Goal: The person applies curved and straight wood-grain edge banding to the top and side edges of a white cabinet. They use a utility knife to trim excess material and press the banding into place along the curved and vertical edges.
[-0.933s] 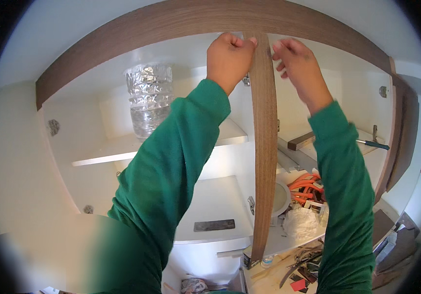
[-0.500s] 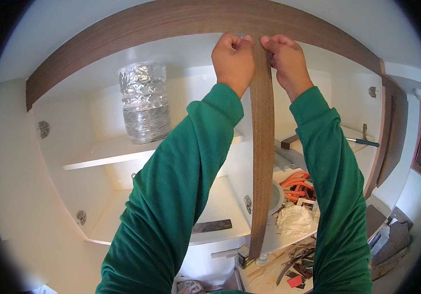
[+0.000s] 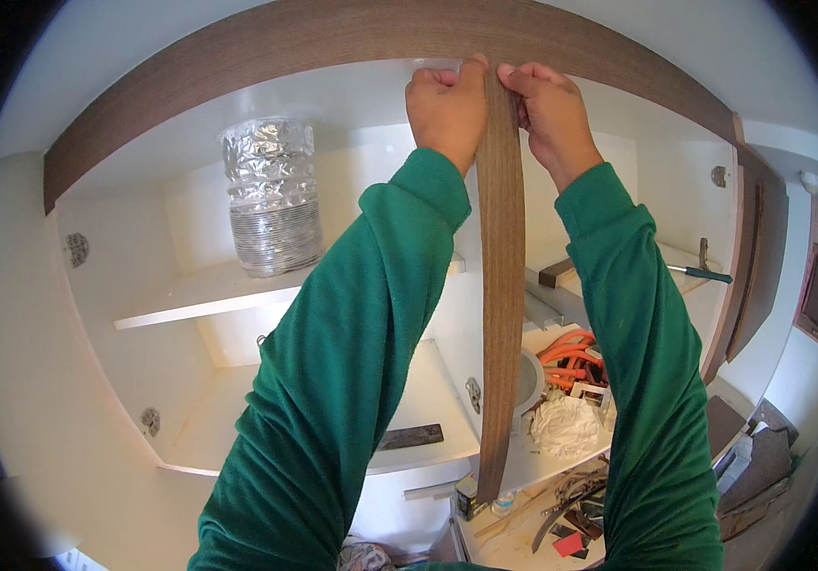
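A long brown wood-grain strip (image 3: 501, 285) hangs upright along the divider between two cabinet bays. Its top end meets the brown trim board (image 3: 333, 36) that runs across the cabinet's top. With fingers curled, my left hand (image 3: 447, 105) grips the strip's left edge near the top. Opposite it, my right hand (image 3: 551, 109) pinches the right edge between thumb and fingers. Both arms are raised in green sleeves. The strip's lower end reaches down past the cabinet's bottom shelf. What lies behind the strip is hidden.
In the left bay, a silver flexible duct (image 3: 274, 200) stands on a shelf (image 3: 199, 293); a dark strip (image 3: 411, 437) lies below. The right bay holds a hammer (image 3: 704, 273), orange hose (image 3: 571, 352) and crumpled white material (image 3: 564, 425). Lower down are scattered tools (image 3: 575, 514).
My left hand has turned slightly and its thumb has moved up at the strip's top. The view has shifted a little; both hands stay at the strip.
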`<action>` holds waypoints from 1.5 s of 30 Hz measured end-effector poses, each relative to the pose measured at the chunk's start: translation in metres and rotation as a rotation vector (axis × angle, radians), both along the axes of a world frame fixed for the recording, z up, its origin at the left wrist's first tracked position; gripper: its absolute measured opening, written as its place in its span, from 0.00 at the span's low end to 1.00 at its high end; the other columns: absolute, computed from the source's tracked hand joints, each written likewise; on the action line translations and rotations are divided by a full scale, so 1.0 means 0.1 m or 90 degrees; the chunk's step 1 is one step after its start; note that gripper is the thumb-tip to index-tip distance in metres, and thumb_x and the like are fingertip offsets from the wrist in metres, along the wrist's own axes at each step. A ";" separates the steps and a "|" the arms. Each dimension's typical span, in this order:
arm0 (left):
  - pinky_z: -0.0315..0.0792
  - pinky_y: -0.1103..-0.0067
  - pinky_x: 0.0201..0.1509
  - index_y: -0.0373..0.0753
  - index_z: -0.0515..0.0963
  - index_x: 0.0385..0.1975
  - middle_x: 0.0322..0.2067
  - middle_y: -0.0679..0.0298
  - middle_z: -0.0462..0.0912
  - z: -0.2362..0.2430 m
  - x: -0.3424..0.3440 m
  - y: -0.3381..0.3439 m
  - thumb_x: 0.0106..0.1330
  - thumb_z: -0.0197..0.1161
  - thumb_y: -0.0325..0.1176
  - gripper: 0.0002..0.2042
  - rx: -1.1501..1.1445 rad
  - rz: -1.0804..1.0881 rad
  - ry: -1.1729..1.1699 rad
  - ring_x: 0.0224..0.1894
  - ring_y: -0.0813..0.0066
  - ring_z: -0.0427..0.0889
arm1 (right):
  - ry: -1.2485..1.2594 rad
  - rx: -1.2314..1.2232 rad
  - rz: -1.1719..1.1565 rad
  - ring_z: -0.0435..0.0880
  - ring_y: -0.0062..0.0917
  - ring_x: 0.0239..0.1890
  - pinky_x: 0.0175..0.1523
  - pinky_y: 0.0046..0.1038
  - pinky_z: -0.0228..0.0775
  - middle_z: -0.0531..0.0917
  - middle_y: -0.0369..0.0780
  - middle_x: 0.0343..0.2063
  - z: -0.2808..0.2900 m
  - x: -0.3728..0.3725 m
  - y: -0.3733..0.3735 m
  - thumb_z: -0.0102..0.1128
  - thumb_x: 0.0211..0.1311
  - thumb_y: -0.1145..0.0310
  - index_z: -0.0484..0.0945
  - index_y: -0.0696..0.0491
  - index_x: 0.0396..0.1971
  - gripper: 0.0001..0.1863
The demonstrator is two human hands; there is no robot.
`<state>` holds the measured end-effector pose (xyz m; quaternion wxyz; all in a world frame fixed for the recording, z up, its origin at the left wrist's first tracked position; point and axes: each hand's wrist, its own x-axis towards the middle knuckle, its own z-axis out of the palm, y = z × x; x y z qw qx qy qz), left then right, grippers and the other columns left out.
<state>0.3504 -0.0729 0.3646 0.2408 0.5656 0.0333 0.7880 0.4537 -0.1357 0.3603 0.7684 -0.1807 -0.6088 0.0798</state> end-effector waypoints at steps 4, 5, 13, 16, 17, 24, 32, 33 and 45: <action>0.74 0.72 0.38 0.31 0.75 0.28 0.26 0.56 0.81 -0.05 0.01 -0.09 0.57 0.69 0.47 0.21 -0.018 -0.004 0.033 0.30 0.63 0.79 | 0.036 0.013 -0.004 0.65 0.14 0.21 0.27 0.20 0.54 0.72 0.28 0.18 -0.02 0.00 -0.01 0.66 0.61 0.66 0.76 0.50 0.23 0.10; 0.73 0.72 0.38 0.31 0.76 0.27 0.26 0.56 0.81 -0.06 -0.03 -0.13 0.58 0.69 0.46 0.20 -0.015 -0.001 0.023 0.30 0.64 0.79 | 0.036 0.013 -0.011 0.66 0.15 0.21 0.27 0.21 0.56 0.73 0.29 0.19 0.01 0.00 -0.01 0.67 0.60 0.67 0.77 0.51 0.23 0.10; 0.73 0.74 0.37 0.32 0.79 0.27 0.24 0.58 0.82 -0.09 -0.08 -0.36 0.59 0.68 0.34 0.10 -0.003 -0.050 -0.072 0.28 0.69 0.79 | 0.074 0.009 -0.015 0.69 0.16 0.22 0.27 0.22 0.59 0.75 0.31 0.19 0.02 -0.07 0.00 0.69 0.57 0.71 0.79 0.54 0.23 0.08; 0.73 0.74 0.37 0.30 0.81 0.26 0.25 0.58 0.82 -0.11 -0.08 -0.32 0.59 0.66 0.32 0.09 0.029 -0.031 -0.084 0.29 0.69 0.79 | 0.069 0.018 -0.013 0.69 0.17 0.23 0.28 0.22 0.59 0.75 0.31 0.20 0.01 -0.07 0.01 0.69 0.57 0.71 0.79 0.54 0.23 0.07; 0.73 0.74 0.37 0.30 0.81 0.25 0.25 0.58 0.83 -0.11 -0.06 -0.33 0.59 0.66 0.31 0.09 0.033 -0.019 -0.088 0.29 0.69 0.80 | 0.071 0.027 -0.017 0.70 0.17 0.23 0.28 0.22 0.60 0.75 0.31 0.20 0.00 -0.05 0.03 0.69 0.57 0.71 0.79 0.54 0.23 0.07; 0.74 0.71 0.37 0.30 0.80 0.24 0.26 0.54 0.83 -0.10 -0.04 -0.33 0.58 0.64 0.30 0.09 0.062 0.108 -0.065 0.30 0.62 0.80 | 0.069 0.083 -0.101 0.73 0.20 0.24 0.31 0.26 0.65 0.77 0.32 0.20 0.02 -0.03 0.10 0.69 0.58 0.67 0.80 0.55 0.23 0.09; 0.71 0.63 0.32 0.32 0.74 0.25 0.24 0.49 0.78 -0.16 -0.18 -0.15 0.62 0.65 0.38 0.15 0.323 0.377 -0.031 0.26 0.48 0.78 | -0.217 0.410 -0.779 0.72 0.49 0.56 0.64 0.46 0.62 0.74 0.57 0.52 -0.48 -0.26 -0.03 0.47 0.71 0.64 0.72 0.61 0.54 0.19; 0.71 0.63 0.32 0.32 0.74 0.26 0.25 0.47 0.78 -0.16 -0.21 -0.16 0.62 0.65 0.39 0.15 0.324 0.403 -0.006 0.28 0.46 0.78 | -0.245 0.396 -0.817 0.70 0.51 0.57 0.65 0.47 0.60 0.73 0.58 0.54 -0.55 -0.27 -0.07 0.47 0.71 0.64 0.71 0.62 0.57 0.21; 0.68 0.59 0.54 0.34 0.78 0.37 0.43 0.51 0.77 -0.15 -0.55 -0.34 0.63 0.58 0.33 0.10 0.739 0.743 0.284 0.51 0.48 0.73 | -0.248 0.150 -0.794 0.52 0.56 0.72 0.66 0.62 0.51 0.57 0.45 0.73 -2.00 -0.49 0.11 0.44 0.73 0.54 0.57 0.49 0.72 0.31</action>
